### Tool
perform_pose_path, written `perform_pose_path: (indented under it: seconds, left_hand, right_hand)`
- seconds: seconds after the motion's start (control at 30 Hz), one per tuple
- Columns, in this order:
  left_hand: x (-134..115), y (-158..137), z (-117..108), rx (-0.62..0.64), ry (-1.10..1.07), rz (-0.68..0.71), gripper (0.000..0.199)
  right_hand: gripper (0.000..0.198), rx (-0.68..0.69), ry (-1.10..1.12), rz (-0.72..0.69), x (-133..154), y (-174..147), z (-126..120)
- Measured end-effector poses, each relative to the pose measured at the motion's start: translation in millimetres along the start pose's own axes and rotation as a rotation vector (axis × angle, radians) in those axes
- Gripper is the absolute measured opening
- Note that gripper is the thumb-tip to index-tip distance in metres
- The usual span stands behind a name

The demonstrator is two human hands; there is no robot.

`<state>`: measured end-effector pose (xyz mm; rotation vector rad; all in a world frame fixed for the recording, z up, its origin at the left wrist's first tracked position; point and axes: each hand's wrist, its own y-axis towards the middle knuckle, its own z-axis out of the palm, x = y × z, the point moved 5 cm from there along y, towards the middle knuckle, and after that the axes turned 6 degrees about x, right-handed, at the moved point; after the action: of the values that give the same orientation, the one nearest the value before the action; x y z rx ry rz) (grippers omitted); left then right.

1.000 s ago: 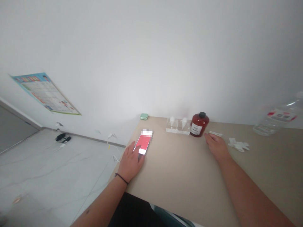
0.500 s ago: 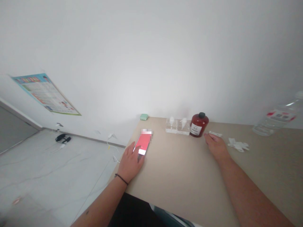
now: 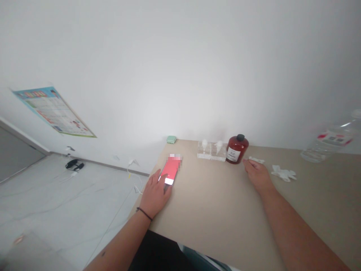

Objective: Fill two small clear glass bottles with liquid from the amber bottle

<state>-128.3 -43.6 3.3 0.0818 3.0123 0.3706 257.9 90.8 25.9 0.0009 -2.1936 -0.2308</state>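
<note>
A smartphone (image 3: pixel 170 170) with a red screen lies near the table's left edge. My left hand (image 3: pixel 156 192) rests at its lower end, fingers spread apart, with some fingertips over the screen. Beside a dark red bottle (image 3: pixel 237 149) with a black cap and white label, my right hand (image 3: pixel 257 175) lies closed on the table. Its fingers are curled together, and whatever they may hold is hidden. A flat white piece (image 3: pixel 257 160) lies just behind that hand. To its right is another white piece (image 3: pixel 283 173) with finger-like, jagged edges.
A clear two-part holder (image 3: pixel 211 153) with white pointed items stands left of the bottle. A small green box (image 3: pixel 171 139) sits at the table's back left corner. A large clear water bottle (image 3: pixel 324 145) stands at right. The wall borders the table (image 3: pixel 208 210) behind.
</note>
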Motion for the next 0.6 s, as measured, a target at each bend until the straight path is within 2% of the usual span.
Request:
perform_pose_path:
  seconds: [0.6]
  left_hand:
    - [0.4,-0.1,0.3,-0.014,-0.006,0.004,0.043]
  right_hand:
    - [0.045,0.005,-0.004,-0.006,-0.5,0.2,0.1]
